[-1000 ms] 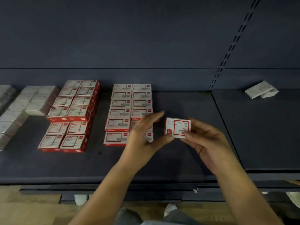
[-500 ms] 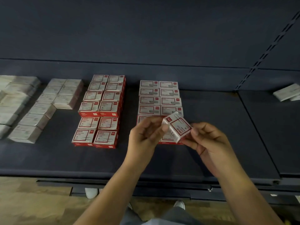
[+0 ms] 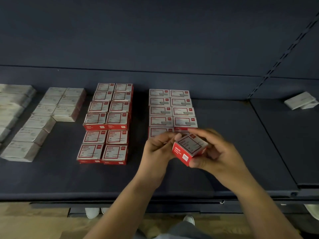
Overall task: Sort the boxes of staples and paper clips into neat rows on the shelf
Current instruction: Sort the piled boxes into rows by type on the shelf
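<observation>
A dark blue back wall [image 3: 155,31] stands tall at the far side. On its right runs a thin metal strip [image 3: 283,54] with a row of small slots, going up at a slant. At the bottom lies a tan floor [image 3: 34,221]. Two white shoe tips [image 3: 92,213] peek out at the bottom left. One more white shoe [image 3: 189,219] shows near the middle, with a bit of grey trouser [image 3: 186,230] just beside it.

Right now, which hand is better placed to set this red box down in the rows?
Right hand: it grips the red box around both ends, while the left hand only touches one corner.
</observation>
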Demonstrator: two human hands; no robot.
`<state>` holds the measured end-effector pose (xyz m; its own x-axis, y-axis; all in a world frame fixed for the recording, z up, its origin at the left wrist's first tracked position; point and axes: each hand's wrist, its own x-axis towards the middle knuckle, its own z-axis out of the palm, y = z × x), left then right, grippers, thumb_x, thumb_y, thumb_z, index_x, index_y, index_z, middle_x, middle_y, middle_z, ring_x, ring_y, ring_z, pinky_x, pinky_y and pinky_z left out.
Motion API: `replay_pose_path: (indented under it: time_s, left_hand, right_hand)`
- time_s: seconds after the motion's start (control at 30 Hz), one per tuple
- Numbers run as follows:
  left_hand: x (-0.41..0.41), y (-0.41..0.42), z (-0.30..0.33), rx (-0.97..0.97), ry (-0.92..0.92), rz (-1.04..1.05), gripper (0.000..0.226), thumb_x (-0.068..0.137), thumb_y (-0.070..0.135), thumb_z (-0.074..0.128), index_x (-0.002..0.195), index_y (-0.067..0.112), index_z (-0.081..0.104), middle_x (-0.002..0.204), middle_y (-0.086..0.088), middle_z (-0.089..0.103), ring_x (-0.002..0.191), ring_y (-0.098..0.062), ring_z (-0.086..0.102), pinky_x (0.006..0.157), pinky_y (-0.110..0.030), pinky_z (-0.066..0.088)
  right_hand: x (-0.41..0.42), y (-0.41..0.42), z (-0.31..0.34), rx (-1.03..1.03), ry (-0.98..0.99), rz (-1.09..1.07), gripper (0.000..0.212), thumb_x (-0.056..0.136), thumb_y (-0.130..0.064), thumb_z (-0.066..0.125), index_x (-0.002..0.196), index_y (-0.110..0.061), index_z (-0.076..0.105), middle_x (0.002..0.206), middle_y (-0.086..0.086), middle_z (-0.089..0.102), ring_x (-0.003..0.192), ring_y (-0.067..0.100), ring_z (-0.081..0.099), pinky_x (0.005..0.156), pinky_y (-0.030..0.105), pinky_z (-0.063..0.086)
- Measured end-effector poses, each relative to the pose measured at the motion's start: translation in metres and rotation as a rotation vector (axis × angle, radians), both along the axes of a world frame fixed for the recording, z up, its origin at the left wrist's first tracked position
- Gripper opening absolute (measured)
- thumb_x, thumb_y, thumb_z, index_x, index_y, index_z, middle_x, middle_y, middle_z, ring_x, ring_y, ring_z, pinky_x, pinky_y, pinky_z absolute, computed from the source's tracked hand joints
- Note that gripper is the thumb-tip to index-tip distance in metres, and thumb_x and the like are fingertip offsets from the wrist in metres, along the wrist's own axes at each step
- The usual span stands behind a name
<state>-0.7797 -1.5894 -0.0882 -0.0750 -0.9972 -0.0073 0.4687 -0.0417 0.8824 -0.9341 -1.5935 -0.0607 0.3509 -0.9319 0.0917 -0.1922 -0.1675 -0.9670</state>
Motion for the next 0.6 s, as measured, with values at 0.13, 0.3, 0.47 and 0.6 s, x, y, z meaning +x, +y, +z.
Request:
replay_pose_path:
  time_s: [0.13, 0.3, 0.47, 0.6]
  left_hand:
    - [0.02, 0.005, -0.001, 0.004, 0.035, -0.008, 0.024, 0.089, 0.031, 0.055, 0.091, 0.017, 0.074, 0.095, -0.008, 0.072, 0.089, -0.021, 0.068, 0.071, -0.025, 0.054]
    - [0.066, 0.018, -0.005, -0.253, -0.362, 0.028, 0.047, 0.071, 0.043, 0.074, 0.112, 0.024, 0.061, 0.11, -0.005, 0.066, 0.104, -0.022, 0.063, 0.085, -0.031, 0.052]
    - [0.121, 0.026, -0.008, -0.435, -0.977, 0.23, 0.052, 0.075, 0.041, 0.066, 0.123, 0.025, 0.053, 0.121, 0.013, 0.053, 0.109, 0.002, 0.053, 0.089, -0.01, 0.043]
    - [0.161, 0.034, -0.024, -0.391, -1.055, 0.299, 0.052, 0.078, 0.032, 0.06, 0.129, 0.029, 0.046, 0.129, 0.02, 0.047, 0.119, -0.003, 0.05, 0.096, -0.022, 0.046]
  right_hand:
    - [0.011, -0.004, 0.003, 0.024, -0.064, -0.04, 0.061, 0.055, -0.051, 0.077, 0.109, -0.027, 0.062, 0.109, -0.016, 0.064, 0.103, 0.004, 0.061, 0.078, 0.014, 0.05]
    - [0.045, -0.006, -0.004, 0.032, -0.034, -0.098, 0.052, 0.057, -0.026, 0.072, 0.108, -0.028, 0.061, 0.106, -0.01, 0.064, 0.099, 0.002, 0.062, 0.078, 0.014, 0.05]
    - [0.089, -0.002, -0.02, -0.102, 0.131, 0.003, 0.052, 0.071, -0.004, 0.075, 0.116, -0.024, 0.059, 0.109, -0.006, 0.06, 0.099, 0.0, 0.059, 0.087, 0.013, 0.046]
    - [0.115, -0.004, -0.03, -0.306, 0.321, 0.013, 0.049, 0.072, -0.004, 0.076, 0.117, -0.015, 0.061, 0.101, -0.009, 0.055, 0.099, -0.003, 0.051, 0.084, 0.004, 0.038]
